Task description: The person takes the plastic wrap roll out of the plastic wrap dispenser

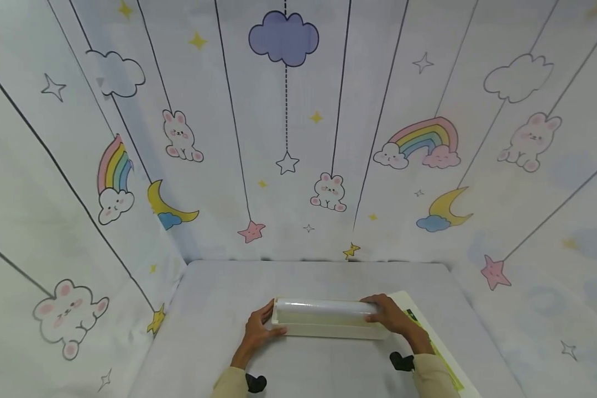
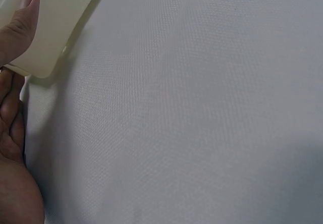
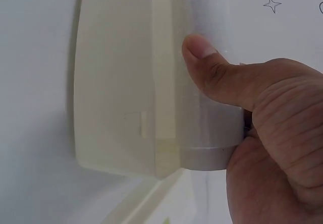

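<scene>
A cream plastic wrap dispenser (image 1: 333, 331) lies lengthwise across the table, with a shiny roll of plastic wrap (image 1: 318, 308) along its open top. My left hand (image 1: 256, 331) grips the dispenser's left end, thumb on the front wall; in the left wrist view that thumb presses the cream casing (image 2: 58, 32). At the other end my right hand (image 1: 392, 316) holds the roll. In the right wrist view the right thumb lies across the clear-wrapped roll (image 3: 212, 125), beside the dispenser's wall (image 3: 113, 82). The right fingertips are hidden behind the roll.
A long pale piece with a green and yellow printed strip (image 1: 450, 359) lies slanted beneath the right forearm. The table (image 1: 219, 282) has a white cloth surface. Walls printed with clouds, rabbits and stars (image 1: 298, 232) enclose it at the back and sides.
</scene>
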`<action>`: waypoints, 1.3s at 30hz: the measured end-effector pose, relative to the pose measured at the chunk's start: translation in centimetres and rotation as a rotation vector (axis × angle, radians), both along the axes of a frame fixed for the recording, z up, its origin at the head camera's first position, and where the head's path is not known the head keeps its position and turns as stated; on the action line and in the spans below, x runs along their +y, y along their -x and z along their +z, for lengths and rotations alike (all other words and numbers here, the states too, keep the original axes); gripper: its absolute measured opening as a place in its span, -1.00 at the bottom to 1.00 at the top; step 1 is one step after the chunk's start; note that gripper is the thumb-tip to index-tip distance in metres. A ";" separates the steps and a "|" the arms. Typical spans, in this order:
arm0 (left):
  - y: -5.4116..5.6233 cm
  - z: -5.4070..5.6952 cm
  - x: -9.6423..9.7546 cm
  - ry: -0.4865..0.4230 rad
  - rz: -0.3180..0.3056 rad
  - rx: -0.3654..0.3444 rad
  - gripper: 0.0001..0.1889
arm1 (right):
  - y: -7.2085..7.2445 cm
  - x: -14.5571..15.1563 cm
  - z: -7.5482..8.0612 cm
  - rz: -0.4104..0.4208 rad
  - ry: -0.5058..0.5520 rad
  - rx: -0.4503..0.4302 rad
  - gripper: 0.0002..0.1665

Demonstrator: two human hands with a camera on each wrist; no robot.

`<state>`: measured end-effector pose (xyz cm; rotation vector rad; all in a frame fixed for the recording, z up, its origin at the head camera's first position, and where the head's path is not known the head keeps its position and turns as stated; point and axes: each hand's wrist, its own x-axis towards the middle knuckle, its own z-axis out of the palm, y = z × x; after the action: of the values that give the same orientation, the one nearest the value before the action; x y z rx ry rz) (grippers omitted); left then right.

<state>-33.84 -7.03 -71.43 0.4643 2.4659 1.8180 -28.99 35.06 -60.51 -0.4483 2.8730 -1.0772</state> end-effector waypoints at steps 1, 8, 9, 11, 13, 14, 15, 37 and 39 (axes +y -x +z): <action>0.0 0.0 0.0 0.000 -0.003 0.003 0.07 | 0.0 0.0 0.1 -0.003 0.005 0.000 -0.49; 0.0 -0.1 -0.1 0.025 -0.002 0.029 0.06 | 0.4 0.5 -0.3 -0.014 0.015 0.023 -0.48; 0.0 0.0 0.0 0.015 0.001 0.006 0.06 | 0.4 0.6 -0.3 -0.014 0.013 0.029 -0.48; 0.0 0.0 0.1 0.013 0.000 -0.009 0.06 | 0.5 0.6 -0.1 -0.015 0.010 0.030 -0.48; 0.1 0.0 0.2 0.012 -0.001 -0.025 0.07 | 0.6 0.7 0.1 -0.015 0.016 0.025 -0.47; 0.1 0.0 0.2 0.009 0.001 -0.037 0.07 | 0.6 0.7 0.3 -0.008 0.014 0.028 -0.47; 0.2 0.0 0.3 0.014 0.002 -0.036 0.07 | 0.7 0.8 0.4 0.001 0.020 0.029 -0.47; 0.2 0.0 0.1 0.007 -0.001 0.002 0.07 | 2.1 1.5 1.5 0.053 0.100 0.041 -0.50; 0.1 0.1 0.1 0.002 0.005 -0.011 0.07 | 2.2 1.4 1.3 0.046 0.100 0.045 -0.50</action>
<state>-33.92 -6.92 -71.37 0.4472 2.4642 1.8154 -31.15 36.44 -59.21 -0.5477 2.8412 -1.2225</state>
